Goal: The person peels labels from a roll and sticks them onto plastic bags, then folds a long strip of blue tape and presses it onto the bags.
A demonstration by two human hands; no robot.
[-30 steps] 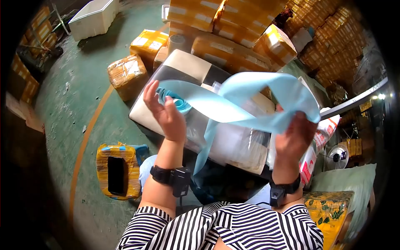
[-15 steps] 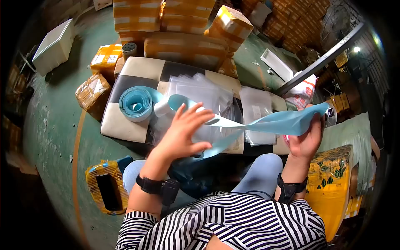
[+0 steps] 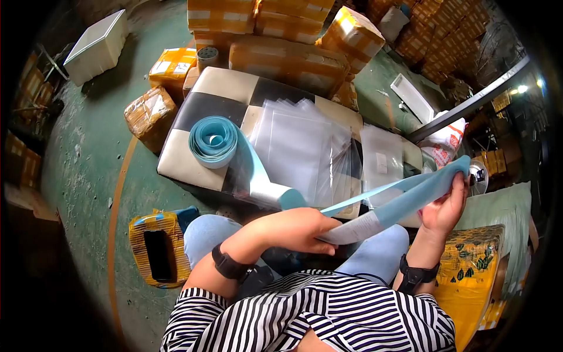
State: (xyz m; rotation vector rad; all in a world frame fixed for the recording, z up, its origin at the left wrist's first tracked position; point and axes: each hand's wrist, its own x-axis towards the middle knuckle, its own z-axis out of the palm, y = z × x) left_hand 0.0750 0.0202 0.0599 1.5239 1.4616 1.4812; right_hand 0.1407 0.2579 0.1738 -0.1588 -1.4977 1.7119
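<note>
Blue strip (image 3: 416,196), flat and thin, stretches between left grip (image 3: 300,230) and right grip (image 3: 444,210), both pinching it.

The checkered bench (image 3: 224,81) carries a coiled blue strip (image 3: 202,154) and clear plastic bags (image 3: 293,146).

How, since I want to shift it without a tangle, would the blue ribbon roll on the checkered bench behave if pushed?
The roll would probably slide rather than roll, since it lies flat, coil facing up. It may unwind, as a strip trails off it. That strip looks floppy: it curls near the left hand.
</note>
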